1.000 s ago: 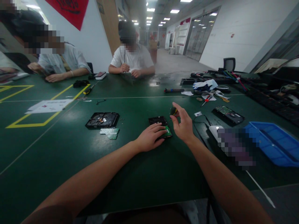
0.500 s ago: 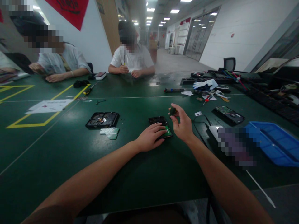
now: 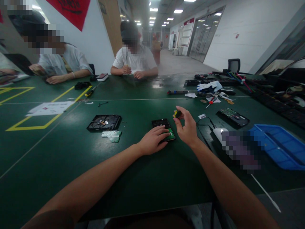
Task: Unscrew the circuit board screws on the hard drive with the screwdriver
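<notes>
A hard drive (image 3: 160, 122) with a green circuit board lies in front of me in the middle of the table. Across its near part rests my left hand (image 3: 154, 140), fingers stretched out flat and covering much of the board. Just above the drive's right side, my right hand (image 3: 186, 125) pinches a screwdriver (image 3: 177, 114) by its yellow-and-black handle. The screwdriver's shaft cannot be made out, so whether the tip touches a screw is unclear. To the left lie an opened drive case (image 3: 105, 122) and a loose circuit board (image 3: 112, 136), with tiny screws beside them.
On the right are another hard drive (image 3: 233, 117), a blue tray (image 3: 281, 146) and a partly blurred device (image 3: 218, 133) with a cable. Farther back lie gloves (image 3: 209, 86), a red screwdriver (image 3: 211, 101) and a dark cylindrical tool (image 3: 177, 92). Co-workers sit across the table.
My right hand has turned the screwdriver handle, so more of its yellow part shows. My left hand has stayed in place on the hard drive.
</notes>
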Tool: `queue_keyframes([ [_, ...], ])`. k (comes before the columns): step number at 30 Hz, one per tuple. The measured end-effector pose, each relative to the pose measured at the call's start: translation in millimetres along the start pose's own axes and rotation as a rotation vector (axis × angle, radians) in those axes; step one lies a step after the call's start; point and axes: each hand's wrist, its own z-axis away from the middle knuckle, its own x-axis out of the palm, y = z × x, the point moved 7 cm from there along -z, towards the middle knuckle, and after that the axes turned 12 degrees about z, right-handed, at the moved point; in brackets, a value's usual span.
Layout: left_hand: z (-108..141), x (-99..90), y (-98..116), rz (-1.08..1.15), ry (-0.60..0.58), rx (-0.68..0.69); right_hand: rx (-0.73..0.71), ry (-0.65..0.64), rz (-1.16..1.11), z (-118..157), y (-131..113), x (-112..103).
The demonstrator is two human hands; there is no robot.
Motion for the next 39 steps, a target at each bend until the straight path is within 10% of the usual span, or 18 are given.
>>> queue_keyframes([
  [39,0,0.0,1,0.000,-0.006,-0.009,0.016,-0.001,0.008,1,0,-1],
])
